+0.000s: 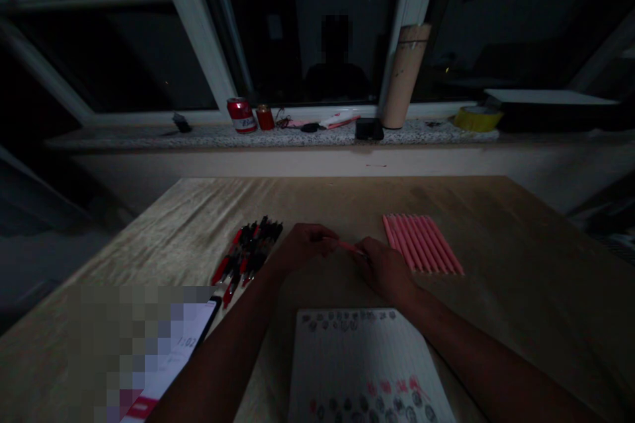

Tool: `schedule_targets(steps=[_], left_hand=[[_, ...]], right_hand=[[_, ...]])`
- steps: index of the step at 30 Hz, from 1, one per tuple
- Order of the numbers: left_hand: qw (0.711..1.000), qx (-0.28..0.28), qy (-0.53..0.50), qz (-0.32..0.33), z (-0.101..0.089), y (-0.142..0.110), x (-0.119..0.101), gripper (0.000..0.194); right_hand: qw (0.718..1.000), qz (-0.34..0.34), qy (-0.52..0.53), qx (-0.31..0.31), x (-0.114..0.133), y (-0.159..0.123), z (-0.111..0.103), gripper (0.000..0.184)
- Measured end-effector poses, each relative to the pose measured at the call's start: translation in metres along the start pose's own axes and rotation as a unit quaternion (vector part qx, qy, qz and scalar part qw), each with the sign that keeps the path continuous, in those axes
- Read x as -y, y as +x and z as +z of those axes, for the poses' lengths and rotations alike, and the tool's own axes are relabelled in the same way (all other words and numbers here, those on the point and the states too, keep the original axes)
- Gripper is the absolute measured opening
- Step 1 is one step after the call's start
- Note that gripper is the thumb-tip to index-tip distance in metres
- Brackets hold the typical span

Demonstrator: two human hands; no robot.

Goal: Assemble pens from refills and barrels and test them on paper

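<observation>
Between my two hands, above the middle of the table, is a slim pinkish-red pen-like stick (349, 247). My left hand (306, 244) pinches its left end. The fingers of my right hand (389, 271) close round the other end and hide it. Just right of my right hand, pink pencil-like sticks (424, 244) lie side by side in a neat row. To the left of my left hand is a loose heap of red and black pens (248, 251). A lined notebook page (362, 357) with black and red round marks lies below my hands.
A phone (183, 337) with a lit screen lies at the left, partly behind my left forearm. On the windowsill stand a red can (242, 115), a small red jar (264, 117), a black box (370, 129), a tall cardboard tube (405, 76) and yellow tape (477, 119).
</observation>
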State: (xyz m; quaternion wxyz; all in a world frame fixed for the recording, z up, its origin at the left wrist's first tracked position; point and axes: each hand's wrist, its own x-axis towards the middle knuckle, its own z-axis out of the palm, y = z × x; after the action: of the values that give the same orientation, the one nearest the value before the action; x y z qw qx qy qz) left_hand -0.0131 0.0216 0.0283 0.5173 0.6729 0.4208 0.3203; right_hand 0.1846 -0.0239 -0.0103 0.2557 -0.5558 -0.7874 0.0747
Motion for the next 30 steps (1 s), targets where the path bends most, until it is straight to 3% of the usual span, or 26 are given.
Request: schedule_targets(steps=[5,11,19,24,30], left_hand=[[0.997,-0.045,-0.060,-0.030,0.008,0.003,0.019,0.024],[0.968,-0.077,-0.235,-0.033,0.024,0.007,0.041,0.029],[0.938,-0.072,-0.337,-0.037,0.032,0.005,0.036,0.034],[0.929,-0.102,-0.352,-0.042,0.034,0.004,0.035,0.035],[0.919,-0.096,-0.381,-0.015,0.034,0.006,0.039,0.033]], right_hand=[[1.000,-0.009,0.015,0.002,0.001,0.001,0.000,0.023],[1.000,-0.015,-0.008,0.026,0.001,0.002,-0.001,0.032],[0.998,0.044,0.003,0.044,0.003,0.000,0.000,0.026],[0.999,0.015,-0.022,0.027,0.003,0.000,0.001,0.027],[1.000,-0.006,-0.021,0.017,0.005,0.001,0.000,0.029]])
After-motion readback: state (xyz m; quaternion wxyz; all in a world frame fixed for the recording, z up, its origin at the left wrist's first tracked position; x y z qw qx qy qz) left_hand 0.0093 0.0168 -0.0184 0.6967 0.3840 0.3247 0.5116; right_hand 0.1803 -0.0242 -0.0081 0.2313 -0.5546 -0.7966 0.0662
